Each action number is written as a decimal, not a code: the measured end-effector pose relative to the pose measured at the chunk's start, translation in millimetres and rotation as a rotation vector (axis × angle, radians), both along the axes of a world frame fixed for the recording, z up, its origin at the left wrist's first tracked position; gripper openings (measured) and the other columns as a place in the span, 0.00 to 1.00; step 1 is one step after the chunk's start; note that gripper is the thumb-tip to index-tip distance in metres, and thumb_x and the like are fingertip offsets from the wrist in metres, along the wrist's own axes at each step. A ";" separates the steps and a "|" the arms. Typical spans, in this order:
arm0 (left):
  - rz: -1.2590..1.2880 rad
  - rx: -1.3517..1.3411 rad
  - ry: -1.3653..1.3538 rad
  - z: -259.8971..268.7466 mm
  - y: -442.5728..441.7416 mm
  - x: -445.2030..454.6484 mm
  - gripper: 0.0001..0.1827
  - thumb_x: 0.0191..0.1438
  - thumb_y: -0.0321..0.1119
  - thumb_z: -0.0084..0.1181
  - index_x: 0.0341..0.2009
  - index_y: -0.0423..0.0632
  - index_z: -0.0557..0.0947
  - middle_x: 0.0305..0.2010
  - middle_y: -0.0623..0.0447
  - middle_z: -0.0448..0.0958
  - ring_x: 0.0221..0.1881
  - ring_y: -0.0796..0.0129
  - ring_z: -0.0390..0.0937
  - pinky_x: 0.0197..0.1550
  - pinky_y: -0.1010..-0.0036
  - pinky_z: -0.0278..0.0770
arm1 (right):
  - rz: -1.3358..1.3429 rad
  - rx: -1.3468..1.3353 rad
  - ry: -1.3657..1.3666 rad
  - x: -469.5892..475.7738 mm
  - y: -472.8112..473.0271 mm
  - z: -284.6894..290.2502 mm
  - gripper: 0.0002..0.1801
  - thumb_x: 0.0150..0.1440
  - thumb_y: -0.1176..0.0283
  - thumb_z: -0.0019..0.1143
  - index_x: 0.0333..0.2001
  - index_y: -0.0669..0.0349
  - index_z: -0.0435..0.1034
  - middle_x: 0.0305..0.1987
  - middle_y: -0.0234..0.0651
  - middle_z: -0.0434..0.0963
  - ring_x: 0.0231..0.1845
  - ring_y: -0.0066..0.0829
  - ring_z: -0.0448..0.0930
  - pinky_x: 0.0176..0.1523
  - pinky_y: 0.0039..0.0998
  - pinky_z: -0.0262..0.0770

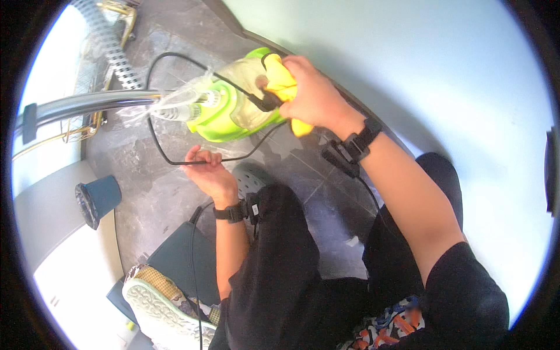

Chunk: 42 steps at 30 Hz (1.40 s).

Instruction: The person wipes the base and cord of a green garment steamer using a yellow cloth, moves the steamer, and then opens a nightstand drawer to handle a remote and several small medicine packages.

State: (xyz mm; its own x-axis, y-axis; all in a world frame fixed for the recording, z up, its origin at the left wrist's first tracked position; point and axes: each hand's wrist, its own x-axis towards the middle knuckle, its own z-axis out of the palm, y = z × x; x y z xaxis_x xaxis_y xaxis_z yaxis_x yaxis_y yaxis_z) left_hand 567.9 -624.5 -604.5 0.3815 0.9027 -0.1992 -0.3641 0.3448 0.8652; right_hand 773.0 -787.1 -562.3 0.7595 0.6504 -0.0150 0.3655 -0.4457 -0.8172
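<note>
A bright green appliance base, likely a garment steamer, sits on the floor with a cloudy translucent tank and chrome poles rising from it. My right hand grips a yellow cloth against the base's near end. Beside that cloth, the thick black end of a power cord meets the base; whether my right fingers also hold it cannot be told. The cord loops round to my left hand, whose curled fingers hold it. Clear plastic wrap hangs about the poles.
A pale wall runs close along the right. To the left are a black-and-white ribbed hose, a yellow metal rack and a blue bin with a liner. A white-soled shoe lies lower left, by a dark flat panel.
</note>
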 end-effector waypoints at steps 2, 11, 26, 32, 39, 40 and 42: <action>0.054 0.126 0.140 22.9 7.3 7.1 0.15 0.64 0.43 0.40 0.43 0.46 0.73 0.24 0.60 0.58 0.25 0.76 0.55 0.28 0.78 0.56 | 0.046 0.093 0.082 -8.2 18.4 2.4 0.43 0.36 0.66 0.69 0.58 0.64 0.61 0.56 0.51 0.70 0.53 0.47 0.74 0.56 0.38 0.71; -0.147 0.512 0.224 159.1 31.5 31.6 0.26 0.61 0.23 0.42 0.64 0.44 0.62 0.34 0.60 0.61 0.26 0.80 0.56 0.29 0.81 0.59 | 0.111 -0.102 0.238 -22.2 34.2 23.1 0.26 0.45 0.59 0.62 0.49 0.53 0.74 0.46 0.44 0.78 0.48 0.45 0.78 0.52 0.39 0.73; -0.748 1.203 0.823 204.1 109.2 84.4 0.26 0.54 0.12 0.42 0.52 0.51 0.81 0.59 0.50 0.54 0.39 0.71 0.72 0.36 0.78 0.78 | -0.007 -0.514 0.050 21.1 -55.4 42.9 0.31 0.44 0.64 0.60 0.55 0.55 0.68 0.44 0.47 0.79 0.46 0.48 0.79 0.48 0.42 0.75; -0.768 0.749 0.700 199.6 99.5 90.6 0.19 0.51 0.17 0.50 0.48 0.42 0.81 0.55 0.55 0.70 0.45 0.70 0.73 0.46 0.75 0.72 | 0.091 -0.156 0.209 7.6 -29.1 31.0 0.44 0.42 0.63 0.64 0.64 0.52 0.58 0.52 0.50 0.76 0.51 0.49 0.76 0.54 0.40 0.72; -0.532 0.834 0.623 177.9 84.1 72.7 0.27 0.46 0.15 0.49 0.54 0.42 0.77 0.55 0.52 0.70 0.59 0.65 0.65 0.53 0.71 0.70 | 0.083 -0.095 0.201 -30.0 13.0 30.9 0.24 0.49 0.66 0.55 0.52 0.53 0.68 0.47 0.45 0.78 0.47 0.48 0.78 0.48 0.43 0.74; -0.351 0.798 0.616 174.8 82.8 68.7 0.27 0.46 0.16 0.50 0.54 0.42 0.75 0.54 0.51 0.70 0.59 0.64 0.65 0.52 0.71 0.70 | 0.069 -0.148 0.143 -32.0 14.2 30.9 0.16 0.52 0.67 0.51 0.45 0.57 0.70 0.45 0.46 0.78 0.45 0.49 0.78 0.46 0.44 0.75; -0.164 0.852 0.624 168.5 76.2 55.5 0.26 0.48 0.19 0.51 0.55 0.41 0.73 0.55 0.48 0.70 0.54 0.60 0.70 0.50 0.72 0.72 | 0.087 -0.185 0.168 -34.9 19.4 19.9 0.15 0.52 0.68 0.50 0.44 0.57 0.71 0.44 0.46 0.78 0.45 0.49 0.78 0.46 0.44 0.75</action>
